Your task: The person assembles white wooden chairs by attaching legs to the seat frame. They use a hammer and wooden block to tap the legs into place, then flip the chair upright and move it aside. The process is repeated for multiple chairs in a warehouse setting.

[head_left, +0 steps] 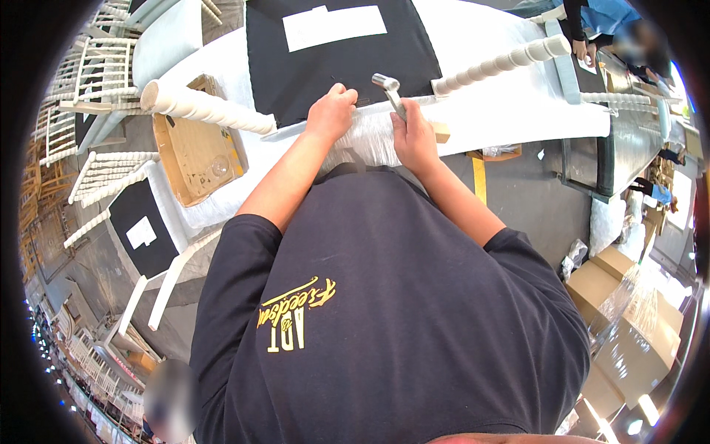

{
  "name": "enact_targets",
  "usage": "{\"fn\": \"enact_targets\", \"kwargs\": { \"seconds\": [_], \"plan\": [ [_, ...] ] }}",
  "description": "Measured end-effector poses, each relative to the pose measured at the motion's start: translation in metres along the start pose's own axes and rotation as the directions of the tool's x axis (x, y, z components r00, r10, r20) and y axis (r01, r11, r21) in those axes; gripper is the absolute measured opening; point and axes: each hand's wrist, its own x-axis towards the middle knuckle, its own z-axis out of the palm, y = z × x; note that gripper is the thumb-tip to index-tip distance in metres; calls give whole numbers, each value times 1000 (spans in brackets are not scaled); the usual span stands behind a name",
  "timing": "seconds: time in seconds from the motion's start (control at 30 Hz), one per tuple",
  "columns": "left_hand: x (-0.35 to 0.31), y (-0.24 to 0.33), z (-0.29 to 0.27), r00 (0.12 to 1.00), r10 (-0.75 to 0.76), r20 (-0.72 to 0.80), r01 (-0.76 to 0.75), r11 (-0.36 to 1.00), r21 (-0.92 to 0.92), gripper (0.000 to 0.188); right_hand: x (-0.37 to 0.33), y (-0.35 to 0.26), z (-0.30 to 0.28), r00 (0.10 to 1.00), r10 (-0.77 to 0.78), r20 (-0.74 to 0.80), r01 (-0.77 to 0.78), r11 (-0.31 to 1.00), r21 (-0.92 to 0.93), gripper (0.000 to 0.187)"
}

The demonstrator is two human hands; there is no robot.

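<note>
In front of me a seat with a black fabric underside (325, 74) lies bottom up, a white label (334, 28) on it. Ridged cream legs stick out from its near corners, a left leg (207, 107) and a right leg (503, 65). My right hand (416, 139) is closed round a hammer (390, 90), its metal head raised over the fabric's near edge. At that same edge, my left hand (333, 112) has its fingers pinched together against the fabric. What they hold, if anything, is too small to make out.
White padding (532, 111) covers the work surface. A cardboard tray (185, 166) lies left of the seat. Another chair (140, 222) with a black underside stands at lower left, with stacked chairs beyond. Cardboard boxes (629, 325) stand at right. A person (610, 18) works at far right.
</note>
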Motion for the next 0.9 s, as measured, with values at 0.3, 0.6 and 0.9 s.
{"fn": "enact_targets", "kwargs": {
  "seconds": [0.3, 0.6, 0.9],
  "plan": [
    [0, 0, -1, 1000, 2, -16, -2, 1000, 8, 7, -2, 14, 1, 995, 85, 49, -81, 993, -91, 25],
    [-1, 2, 3, 1000, 9, -30, -9, 1000, -15, 8, -8, 52, 26, 964, 133, 229, -81, 972, -222, 22],
    [-3, 5, 2, 999, 7, -40, -7, 1000, -17, 9, -10, 49, 25, 991, 58, 119, -43, 991, -124, 22]
  ]
}}
